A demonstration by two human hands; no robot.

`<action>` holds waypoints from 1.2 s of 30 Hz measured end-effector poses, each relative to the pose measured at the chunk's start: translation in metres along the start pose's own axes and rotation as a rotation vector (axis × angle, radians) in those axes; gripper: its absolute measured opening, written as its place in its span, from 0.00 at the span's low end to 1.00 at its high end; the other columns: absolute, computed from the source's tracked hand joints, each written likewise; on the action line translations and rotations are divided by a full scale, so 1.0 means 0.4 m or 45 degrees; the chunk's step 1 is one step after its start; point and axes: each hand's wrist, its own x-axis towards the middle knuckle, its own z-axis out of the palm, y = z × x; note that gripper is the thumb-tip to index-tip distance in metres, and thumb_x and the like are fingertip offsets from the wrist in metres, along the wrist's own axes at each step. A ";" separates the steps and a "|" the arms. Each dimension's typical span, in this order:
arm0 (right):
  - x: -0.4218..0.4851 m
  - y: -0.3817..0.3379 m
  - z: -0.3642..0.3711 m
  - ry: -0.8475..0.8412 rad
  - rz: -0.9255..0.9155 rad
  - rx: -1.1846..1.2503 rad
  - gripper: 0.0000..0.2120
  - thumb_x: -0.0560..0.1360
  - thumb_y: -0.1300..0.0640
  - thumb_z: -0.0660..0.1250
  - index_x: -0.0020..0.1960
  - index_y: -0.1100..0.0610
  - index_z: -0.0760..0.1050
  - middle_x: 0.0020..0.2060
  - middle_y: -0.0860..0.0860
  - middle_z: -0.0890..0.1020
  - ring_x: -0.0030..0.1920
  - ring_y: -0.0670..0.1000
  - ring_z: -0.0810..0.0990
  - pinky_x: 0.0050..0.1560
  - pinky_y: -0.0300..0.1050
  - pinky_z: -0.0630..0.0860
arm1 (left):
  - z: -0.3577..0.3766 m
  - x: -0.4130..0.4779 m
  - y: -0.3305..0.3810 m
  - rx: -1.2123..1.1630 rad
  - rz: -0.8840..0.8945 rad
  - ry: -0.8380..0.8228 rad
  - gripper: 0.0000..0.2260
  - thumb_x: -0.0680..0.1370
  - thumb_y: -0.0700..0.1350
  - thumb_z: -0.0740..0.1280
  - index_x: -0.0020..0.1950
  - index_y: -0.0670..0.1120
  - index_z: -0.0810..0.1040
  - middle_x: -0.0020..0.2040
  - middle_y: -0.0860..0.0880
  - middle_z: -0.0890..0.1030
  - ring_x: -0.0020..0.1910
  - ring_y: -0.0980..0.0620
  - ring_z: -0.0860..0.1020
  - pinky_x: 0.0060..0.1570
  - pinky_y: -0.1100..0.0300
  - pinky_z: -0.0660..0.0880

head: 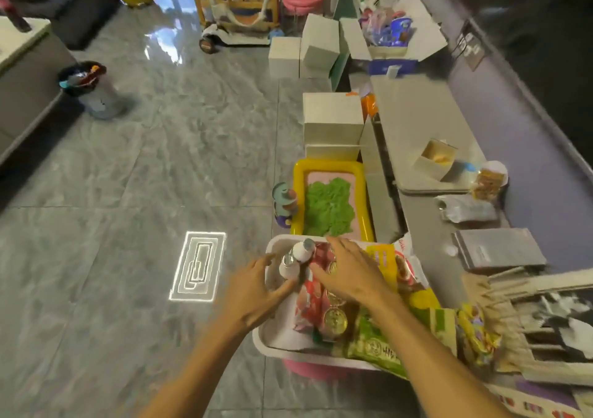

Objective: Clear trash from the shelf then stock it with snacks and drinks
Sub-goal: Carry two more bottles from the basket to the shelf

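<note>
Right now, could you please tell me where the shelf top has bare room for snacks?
The far stretch of the grey shelf top is bare, from the blue box to the small open carton. Nearer, it is crowded: carton, snack cup, foil bag, grey booklet. The floor tiles left of the basket are free too.

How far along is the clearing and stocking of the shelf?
Done: nothing certain, though the bin holds rubbish. In hand: left hand and right hand reach into the white tub of snacks, by the small bottles. Left: an open box and a silver wrapper lie on the shelf; no stocking shows.
</note>
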 end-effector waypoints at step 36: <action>-0.162 -0.172 -0.387 0.558 -0.059 0.696 0.17 0.70 0.39 0.76 0.56 0.37 0.77 0.48 0.37 0.85 0.52 0.40 0.83 0.50 0.46 0.82 | -0.392 0.025 0.274 -0.394 0.353 0.137 0.22 0.72 0.52 0.82 0.61 0.65 0.78 0.57 0.65 0.79 0.55 0.64 0.80 0.49 0.65 0.82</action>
